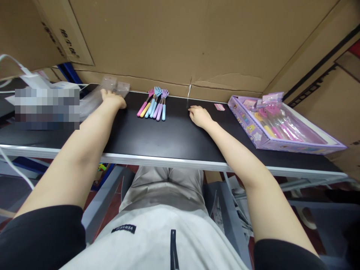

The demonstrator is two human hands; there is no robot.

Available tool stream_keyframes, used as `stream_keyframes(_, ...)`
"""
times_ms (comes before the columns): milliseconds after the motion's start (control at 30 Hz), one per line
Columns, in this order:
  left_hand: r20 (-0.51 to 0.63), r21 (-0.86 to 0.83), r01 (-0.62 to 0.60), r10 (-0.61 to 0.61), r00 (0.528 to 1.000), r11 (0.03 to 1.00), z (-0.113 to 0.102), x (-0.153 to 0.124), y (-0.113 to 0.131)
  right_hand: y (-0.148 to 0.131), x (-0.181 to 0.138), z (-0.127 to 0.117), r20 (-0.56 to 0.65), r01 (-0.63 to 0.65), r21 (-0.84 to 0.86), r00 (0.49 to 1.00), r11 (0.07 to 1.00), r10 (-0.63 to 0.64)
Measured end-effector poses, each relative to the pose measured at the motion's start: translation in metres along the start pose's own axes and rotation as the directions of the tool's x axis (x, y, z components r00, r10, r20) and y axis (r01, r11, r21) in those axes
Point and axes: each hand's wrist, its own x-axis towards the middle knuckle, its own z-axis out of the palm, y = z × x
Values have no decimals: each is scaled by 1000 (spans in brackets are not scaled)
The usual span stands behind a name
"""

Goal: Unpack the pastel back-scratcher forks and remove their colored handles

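Black tabletop [163, 139] bears clear bags [90, 100] at the left hand [113, 99], grip unclear, well left of the unclenched right hand [200, 116].

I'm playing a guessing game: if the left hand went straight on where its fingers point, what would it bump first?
Probably the clear plastic bags: the left hand is beside them, perhaps touching, though depth is unclear.
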Motion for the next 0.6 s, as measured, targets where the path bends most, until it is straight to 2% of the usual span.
stream_keyframes(100, 17, 1, 20, -20, 1000, 1000, -8, -8, 9, -1, -4, -3, 9, 7, -17, 1000, 1000, -7)
stream_keyframes(200, 59, 59, 36, -39, 997, 998, -22, -23, 28, 2, -6, -8, -19, 5, -41, 1000, 999, -6)
stream_keyframes(267, 70, 74, 16, -21, 997, 997, -34, -33, 44, 11, -4, -13, -91, -14, -42, 996, 999, 10)
stream_keyframes(367, 7, -93, -8, 9, 1000, 996, -47, -43, 71, 38, 1, -26, -256, -84, -10, 963, 996, 79)
stream_keyframes(467, -121, -347, -44, 2, 993, 937, -54, -48, 93, 73, 2, -45, -382, -266, 37, 887, 963, 259)
stream_keyframes(600, -298, -502, -149, -8, 955, 852, -50, -55, 112, 124, -12, -68, -384, -562, 194, 711, 804, 589)
